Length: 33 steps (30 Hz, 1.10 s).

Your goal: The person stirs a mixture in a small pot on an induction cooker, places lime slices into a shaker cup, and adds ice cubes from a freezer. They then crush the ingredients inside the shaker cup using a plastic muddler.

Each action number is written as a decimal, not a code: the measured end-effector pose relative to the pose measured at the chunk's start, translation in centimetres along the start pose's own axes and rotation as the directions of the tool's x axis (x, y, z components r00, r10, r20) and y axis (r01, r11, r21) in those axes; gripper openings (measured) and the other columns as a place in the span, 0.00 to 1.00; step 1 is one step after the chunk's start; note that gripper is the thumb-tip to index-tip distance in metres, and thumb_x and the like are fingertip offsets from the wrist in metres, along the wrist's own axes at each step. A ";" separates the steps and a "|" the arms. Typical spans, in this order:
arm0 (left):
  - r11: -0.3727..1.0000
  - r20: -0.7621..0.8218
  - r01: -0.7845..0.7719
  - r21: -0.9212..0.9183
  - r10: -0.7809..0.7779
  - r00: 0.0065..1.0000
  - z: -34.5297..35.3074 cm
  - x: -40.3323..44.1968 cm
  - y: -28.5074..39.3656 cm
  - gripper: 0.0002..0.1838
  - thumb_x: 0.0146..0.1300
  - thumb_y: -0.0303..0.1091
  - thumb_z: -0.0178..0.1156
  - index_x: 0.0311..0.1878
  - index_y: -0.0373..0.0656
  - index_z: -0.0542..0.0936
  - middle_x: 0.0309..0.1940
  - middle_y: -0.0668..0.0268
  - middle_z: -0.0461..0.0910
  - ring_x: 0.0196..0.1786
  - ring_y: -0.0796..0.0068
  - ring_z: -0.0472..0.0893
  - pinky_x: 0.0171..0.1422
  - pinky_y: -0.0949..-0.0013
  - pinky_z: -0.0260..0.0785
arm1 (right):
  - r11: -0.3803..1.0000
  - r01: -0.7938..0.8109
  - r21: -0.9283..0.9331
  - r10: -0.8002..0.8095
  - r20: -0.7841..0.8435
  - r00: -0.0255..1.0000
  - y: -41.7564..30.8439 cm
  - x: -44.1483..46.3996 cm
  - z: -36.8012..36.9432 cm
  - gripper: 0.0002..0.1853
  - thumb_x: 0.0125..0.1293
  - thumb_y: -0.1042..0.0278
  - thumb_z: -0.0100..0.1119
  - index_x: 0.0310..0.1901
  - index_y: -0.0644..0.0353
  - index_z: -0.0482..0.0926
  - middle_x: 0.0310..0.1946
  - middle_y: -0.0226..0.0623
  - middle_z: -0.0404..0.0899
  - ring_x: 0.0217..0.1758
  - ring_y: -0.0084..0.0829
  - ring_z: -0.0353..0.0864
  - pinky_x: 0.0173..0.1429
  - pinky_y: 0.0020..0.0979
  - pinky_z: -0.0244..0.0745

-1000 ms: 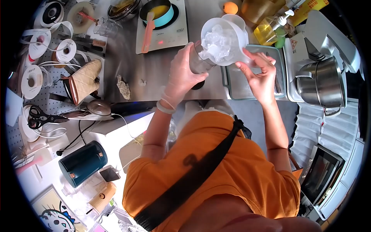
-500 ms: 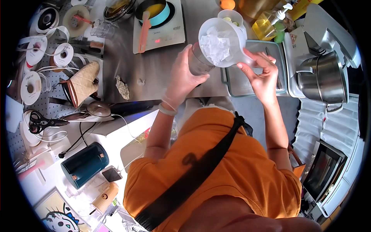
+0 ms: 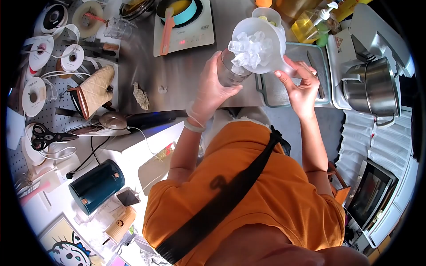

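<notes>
Currently, plastic jug (image 3: 276,49): translucent white, with a smooth wall and a round, wide mouth; it is tilted toward the glass, above the metal counter (image 3: 177,91).
Ice cubes (image 3: 249,49): clear to frosty white, blocky, with bright edges; they heap toward the jug's left side, and the lowest ones lie at the mouth of the glass.
Drinking glass (image 3: 230,74): transparent, greyish against the counter, straight-sided; it leans with its mouth right beside the jug's rim. How much ice it contains cannot be told.
Left hand (image 3: 210,84): wrapped around the glass, fingers on the far side and thumb on the near side; a pale band circles the wrist.
Right hand (image 3: 301,88): closed on the jug's handle side, the thumb set against the fingers.
Beyond the jug: a small translucent container (image 3: 269,14) with yellow-green pieces inside, and part of an orange fruit (image 3: 263,2).
Right of the jug: a clear pump bottle (image 3: 305,27) of yellow liquid; nearer, a rimmed glass tray (image 3: 290,91) with a knife (image 3: 317,73) in it.
Left of the glass, farther off: a turquoise saucepan (image 3: 188,17) holding orange-yellow liquid on an induction cooker (image 3: 193,37), its display lit red.
</notes>
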<state>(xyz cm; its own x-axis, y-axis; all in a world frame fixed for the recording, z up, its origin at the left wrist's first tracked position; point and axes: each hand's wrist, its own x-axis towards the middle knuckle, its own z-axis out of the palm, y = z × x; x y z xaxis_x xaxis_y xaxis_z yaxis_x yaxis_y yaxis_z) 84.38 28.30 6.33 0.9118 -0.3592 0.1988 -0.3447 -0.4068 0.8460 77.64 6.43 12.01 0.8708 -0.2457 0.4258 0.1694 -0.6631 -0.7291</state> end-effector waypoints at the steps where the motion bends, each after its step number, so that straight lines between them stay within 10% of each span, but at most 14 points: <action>1: 1.000 0.005 -0.011 -0.027 0.011 1.000 0.1 -0.1 0.0 0.49 0.39 0.34 0.77 0.66 0.36 0.61 0.58 0.54 0.69 0.61 0.54 0.70 0.65 0.60 0.63 | 1.000 -0.021 0.015 0.021 -0.001 1.000 -0.1 -0.1 0.1 0.20 0.47 0.68 0.75 0.44 0.62 0.84 0.31 0.34 0.82 0.33 0.26 0.75 0.54 0.28 0.59; 6: 0.995 0.009 -0.008 -0.095 0.009 1.000 0.1 -0.6 -0.3 0.49 0.39 0.32 0.77 0.66 0.37 0.60 0.58 0.54 0.68 0.62 0.59 0.70 0.67 0.63 0.62 | 0.952 -0.156 0.262 0.173 -0.042 0.984 1.4 -0.9 0.8 0.19 0.51 0.70 0.74 0.46 0.62 0.84 0.33 0.31 0.83 0.36 0.21 0.76 0.54 0.27 0.63; 12: 0.955 -0.003 0.076 -0.288 -0.081 0.997 0.7 -2.0 -2.6 0.55 0.40 0.29 0.77 0.69 0.38 0.52 0.62 0.57 0.64 0.65 0.65 0.65 0.69 0.63 0.59 | 0.465 -0.388 0.796 0.494 0.130 0.859 4.7 -2.1 2.2 0.16 0.58 0.76 0.67 0.49 0.67 0.80 0.40 0.33 0.83 0.42 0.19 0.78 0.55 0.25 0.70; 24: 0.976 -0.365 -0.193 -0.104 0.143 0.920 3.0 -5.5 -5.1 0.57 0.35 0.28 0.80 0.67 0.39 0.52 0.63 0.56 0.61 0.64 0.63 0.66 0.69 0.62 0.60 | 0.407 -0.521 0.750 0.703 0.107 0.703 11.6 -6.1 14.0 0.14 0.56 0.76 0.69 0.45 0.66 0.81 0.36 0.31 0.83 0.36 0.18 0.77 0.47 0.21 0.69; 33: 0.999 -0.366 -0.016 -0.047 -0.002 0.930 4.6 -5.8 -7.2 0.59 0.36 0.31 0.80 0.68 0.38 0.49 0.63 0.54 0.60 0.65 0.61 0.64 0.69 0.60 0.58 | 0.473 -0.516 0.714 0.681 0.075 0.729 13.8 -6.0 17.5 0.14 0.56 0.74 0.70 0.42 0.67 0.80 0.34 0.34 0.83 0.35 0.20 0.76 0.43 0.23 0.70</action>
<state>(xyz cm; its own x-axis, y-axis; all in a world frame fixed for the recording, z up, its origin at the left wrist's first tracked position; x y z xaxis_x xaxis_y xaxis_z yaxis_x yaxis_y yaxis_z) 80.53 29.43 -3.20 0.9310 -0.0256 0.3642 -0.3483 -0.3614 0.8649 82.87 11.12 -10.04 0.7846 -0.5772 -0.2263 -0.0394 0.3179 -0.9473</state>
